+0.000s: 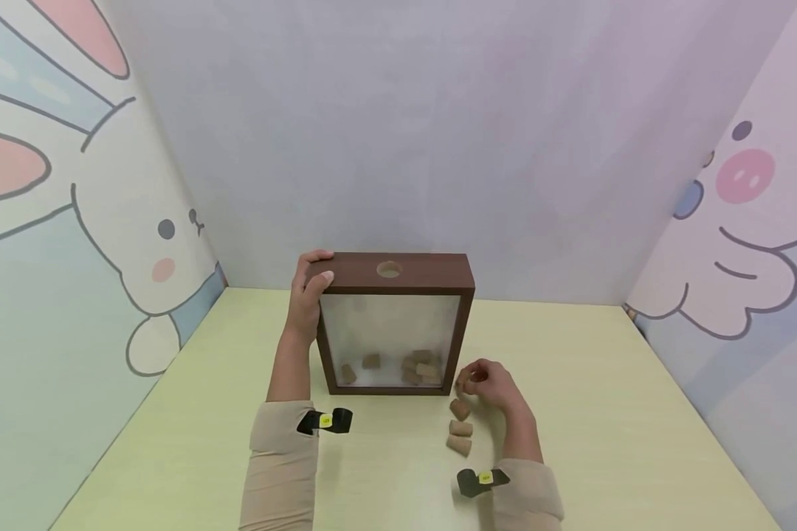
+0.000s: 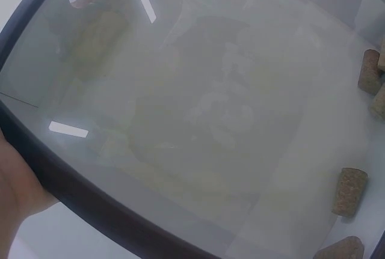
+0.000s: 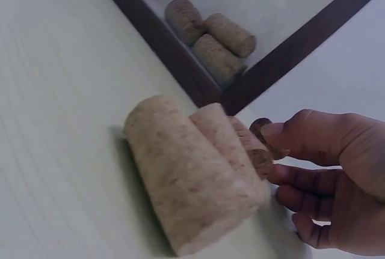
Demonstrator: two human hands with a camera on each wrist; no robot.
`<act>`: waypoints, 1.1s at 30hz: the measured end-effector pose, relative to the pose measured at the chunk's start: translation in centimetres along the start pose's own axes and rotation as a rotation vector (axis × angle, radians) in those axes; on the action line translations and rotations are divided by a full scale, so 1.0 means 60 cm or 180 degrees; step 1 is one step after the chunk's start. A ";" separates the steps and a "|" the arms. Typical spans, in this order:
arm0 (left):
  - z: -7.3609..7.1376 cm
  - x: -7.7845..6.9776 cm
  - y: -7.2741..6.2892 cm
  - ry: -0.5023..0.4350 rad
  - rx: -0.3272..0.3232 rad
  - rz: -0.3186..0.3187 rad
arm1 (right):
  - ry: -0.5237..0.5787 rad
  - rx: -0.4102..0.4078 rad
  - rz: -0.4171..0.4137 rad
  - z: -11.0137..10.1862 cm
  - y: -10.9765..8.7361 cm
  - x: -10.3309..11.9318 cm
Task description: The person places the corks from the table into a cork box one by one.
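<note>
Presently, a cork (image 3: 258, 128) is pinched by the right hand (image 1: 498, 385), just outside the lower right corner of the framed box (image 1: 465, 339). The thumb is laid over one side of this cork, and the index finger is set at the opposite side; the cork is thus partly covered by the fingertips. Whether it is lifted from the table (image 1: 584, 398) cannot be told.

Three loose corks (image 1: 461, 428) are set in a short line on the table, between the right hand and the wearer. The farthest of these is located just beside the fingertips; the nearest two are positioned side by side, clear of the fingers.

The upper left corner of the box is gripped by the left hand (image 1: 305, 301). The thumb is pressed on the top panel near its front edge, and the fingers are wrapped toward the rear edge. The box is held upright on the table, and a round hole (image 1: 389, 270) is provided in the top panel. Behind the clear front pane, further corks (image 1: 371, 361) are contained at the bottom: several are clustered at the right, and two are spaced apart toward the left.
</note>
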State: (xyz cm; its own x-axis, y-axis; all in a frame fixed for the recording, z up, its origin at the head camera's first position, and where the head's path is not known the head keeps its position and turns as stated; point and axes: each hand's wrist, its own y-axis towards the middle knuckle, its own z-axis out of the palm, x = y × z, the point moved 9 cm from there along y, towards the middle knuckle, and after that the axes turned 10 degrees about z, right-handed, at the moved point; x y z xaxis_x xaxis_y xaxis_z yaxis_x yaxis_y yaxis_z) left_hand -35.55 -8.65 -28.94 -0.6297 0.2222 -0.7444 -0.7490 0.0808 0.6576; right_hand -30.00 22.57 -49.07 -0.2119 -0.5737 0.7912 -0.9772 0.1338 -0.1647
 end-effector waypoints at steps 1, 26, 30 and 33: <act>0.000 0.000 0.000 0.0006 -0.0004 -0.0002 | 0.0042 0.0011 0.0001 -0.002 -0.002 0.001; -0.005 -0.003 0.000 -0.0085 0.0035 0.0060 | 0.1255 0.0208 -0.0321 -0.067 -0.052 0.038; -0.002 -0.003 0.000 -0.0070 0.0041 0.0070 | 0.1320 0.0197 -0.0442 -0.081 -0.065 0.056; -0.001 -0.003 0.002 -0.0051 0.0042 0.0074 | 0.1492 0.0160 -0.0544 -0.091 -0.073 0.066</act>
State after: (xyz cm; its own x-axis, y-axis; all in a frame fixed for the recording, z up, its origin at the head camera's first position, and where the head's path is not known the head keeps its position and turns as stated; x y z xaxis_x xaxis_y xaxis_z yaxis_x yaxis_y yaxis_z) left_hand -35.54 -8.73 -28.75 -0.6435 0.2398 -0.7270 -0.7312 0.0883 0.6764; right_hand -26.51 24.15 -42.02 -0.0320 -0.1576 0.9870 -0.9993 0.0239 -0.0286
